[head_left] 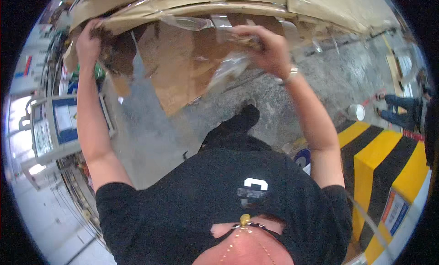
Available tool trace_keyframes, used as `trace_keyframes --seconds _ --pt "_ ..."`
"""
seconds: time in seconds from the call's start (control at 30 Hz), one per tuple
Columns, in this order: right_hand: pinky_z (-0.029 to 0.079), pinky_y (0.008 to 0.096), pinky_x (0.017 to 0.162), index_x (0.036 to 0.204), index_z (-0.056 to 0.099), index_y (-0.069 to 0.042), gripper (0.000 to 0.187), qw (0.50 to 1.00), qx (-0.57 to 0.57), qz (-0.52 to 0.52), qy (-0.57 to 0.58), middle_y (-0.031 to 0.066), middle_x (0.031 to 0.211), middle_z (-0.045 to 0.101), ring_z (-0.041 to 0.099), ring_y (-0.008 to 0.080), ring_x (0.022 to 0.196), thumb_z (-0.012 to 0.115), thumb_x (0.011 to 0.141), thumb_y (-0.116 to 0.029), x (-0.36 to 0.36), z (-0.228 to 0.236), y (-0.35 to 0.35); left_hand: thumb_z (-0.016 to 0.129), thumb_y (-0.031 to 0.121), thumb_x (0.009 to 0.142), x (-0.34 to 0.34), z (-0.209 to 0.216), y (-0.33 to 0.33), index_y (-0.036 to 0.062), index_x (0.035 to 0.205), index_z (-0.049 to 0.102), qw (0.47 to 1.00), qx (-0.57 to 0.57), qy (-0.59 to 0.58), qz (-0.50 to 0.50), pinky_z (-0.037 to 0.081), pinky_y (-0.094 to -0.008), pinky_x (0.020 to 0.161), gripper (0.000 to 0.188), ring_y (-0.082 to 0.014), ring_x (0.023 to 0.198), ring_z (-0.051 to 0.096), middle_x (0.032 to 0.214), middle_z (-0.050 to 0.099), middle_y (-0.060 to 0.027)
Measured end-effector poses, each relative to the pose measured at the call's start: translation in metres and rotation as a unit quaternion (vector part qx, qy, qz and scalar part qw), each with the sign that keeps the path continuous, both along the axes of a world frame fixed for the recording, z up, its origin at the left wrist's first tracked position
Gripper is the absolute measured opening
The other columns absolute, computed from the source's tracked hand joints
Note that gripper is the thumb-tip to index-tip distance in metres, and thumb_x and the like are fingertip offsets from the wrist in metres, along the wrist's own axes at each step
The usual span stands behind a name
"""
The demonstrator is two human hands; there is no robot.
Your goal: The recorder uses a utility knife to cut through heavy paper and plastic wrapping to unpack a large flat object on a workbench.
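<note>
A large bundle wrapped in brown paper [219, 8] and clear film spans the far side. At its left end, my left hand [89, 45] is closed around the edge of the brown wrapping, its fingertips partly hidden and blurred. Farther right, my right hand [270, 49] is curled closed at the wrapping's near edge, with crumpled clear plastic film [231, 68] at its fingers. Between the two hands a torn brown sheet [171, 66] hangs down toward the floor. Both arms reach forward.
Grey concrete floor [146, 128] lies below. A yellow-and-black striped block [366, 162] stands close on my right, with a white bucket [356, 112] beyond it. At left is a control panel [43, 132]. Another person's legs [400, 112] show at far right.
</note>
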State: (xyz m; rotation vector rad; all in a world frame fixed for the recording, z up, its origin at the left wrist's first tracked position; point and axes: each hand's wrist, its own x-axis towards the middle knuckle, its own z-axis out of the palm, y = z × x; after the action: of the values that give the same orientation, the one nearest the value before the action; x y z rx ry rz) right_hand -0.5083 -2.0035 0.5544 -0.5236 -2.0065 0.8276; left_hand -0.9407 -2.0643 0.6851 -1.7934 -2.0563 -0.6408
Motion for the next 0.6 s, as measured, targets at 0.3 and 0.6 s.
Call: trace_keyframes --seconds 0.3,0.6 --pt "0.046 0.0293 0.078 0.098 0.059 0.003 0.027 0.88 -0.41 -0.031 -0.239 0.0097 0.092 0.064 0.059 0.0171 0.085 0.055 0.072 -0.002 0.108 -0.09 0.017 0.038 -0.006 0.07 -0.023 0.011 0.019 0.015 0.115 0.057 0.999 0.038 -0.015 0.017 0.044 -0.0309 0.085 0.052 -0.0194 0.096 0.059 0.101 0.063 -0.0126" --pt "0.046 0.0403 0.09 0.119 0.048 -0.003 0.036 0.801 -0.334 -0.223 0.445 0.0141 0.119 0.052 0.053 0.0261 0.106 0.05 0.084 -0.011 0.292 0.042 0.131 0.052 0.019 0.083 -0.007 -0.022 -0.097 -0.0026 0.115 0.053 0.98 -0.101 -0.128 0.112 0.038 -0.0326 0.093 0.039 -0.0248 0.103 0.053 0.106 0.06 -0.0114"
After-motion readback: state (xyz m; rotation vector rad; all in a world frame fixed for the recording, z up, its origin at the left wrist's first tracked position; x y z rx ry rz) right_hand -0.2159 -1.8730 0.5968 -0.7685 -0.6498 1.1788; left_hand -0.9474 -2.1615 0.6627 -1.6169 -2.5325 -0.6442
